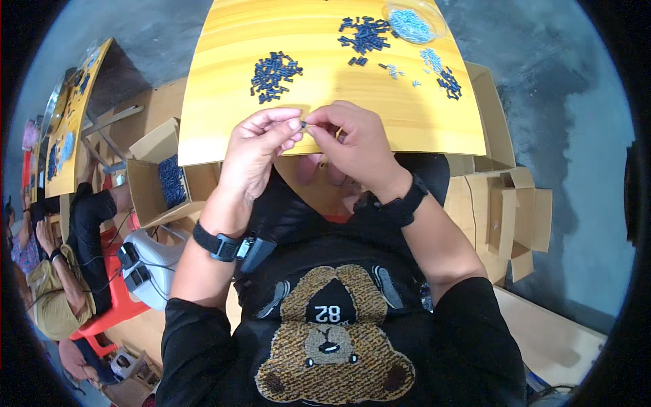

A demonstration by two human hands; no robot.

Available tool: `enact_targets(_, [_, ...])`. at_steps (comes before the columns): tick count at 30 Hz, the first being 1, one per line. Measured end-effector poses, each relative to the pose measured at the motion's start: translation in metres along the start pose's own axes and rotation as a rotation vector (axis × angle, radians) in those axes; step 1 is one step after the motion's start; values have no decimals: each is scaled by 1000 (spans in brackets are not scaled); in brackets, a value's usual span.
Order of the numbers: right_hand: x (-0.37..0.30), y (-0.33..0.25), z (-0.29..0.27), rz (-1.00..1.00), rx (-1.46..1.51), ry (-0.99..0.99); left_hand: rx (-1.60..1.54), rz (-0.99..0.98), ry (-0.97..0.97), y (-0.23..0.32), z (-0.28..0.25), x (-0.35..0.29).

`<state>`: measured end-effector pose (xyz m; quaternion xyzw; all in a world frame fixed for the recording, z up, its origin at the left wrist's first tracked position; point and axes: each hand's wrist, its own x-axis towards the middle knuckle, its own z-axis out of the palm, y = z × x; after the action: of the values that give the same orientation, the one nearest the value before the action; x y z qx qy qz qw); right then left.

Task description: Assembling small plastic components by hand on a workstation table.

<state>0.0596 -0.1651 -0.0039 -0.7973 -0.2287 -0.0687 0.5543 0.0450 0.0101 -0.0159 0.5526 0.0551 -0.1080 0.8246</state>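
My left hand [254,146] and my right hand [359,139] meet just above the near edge of a yellow wood-grain table [217,136]. Between their fingertips is a tiny dark piece [303,125], pinched from both sides; its exact kind is too small to make out. Beyond my left hand lies a heap of small black cylindrical parts [274,76]. Farther back is another heap of black parts [364,35]. To the right are small light-blue pieces [430,60], a few silvery bits [393,70] and a smaller black group [449,83].
A clear round bowl [442,28] of light-blue pieces stands at the far right of the table. An open cardboard box [146,178] holding dark parts is at left, near a white stool [159,254]. More cardboard boxes [502,217] stand at right. Other people sit at another table [68,163].
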Motion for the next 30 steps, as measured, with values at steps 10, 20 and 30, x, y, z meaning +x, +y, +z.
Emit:
enact_targets(10, [-2, 5, -4, 30, -14, 48, 67, 183, 4, -7, 15, 0])
enact_targets(20, [-4, 5, 0, 51, 0, 32, 153, 282, 11, -8, 13, -3])
enact_targets(30, [-7, 0, -11, 422, 463, -61, 164, 280, 25, -10, 17, -6])
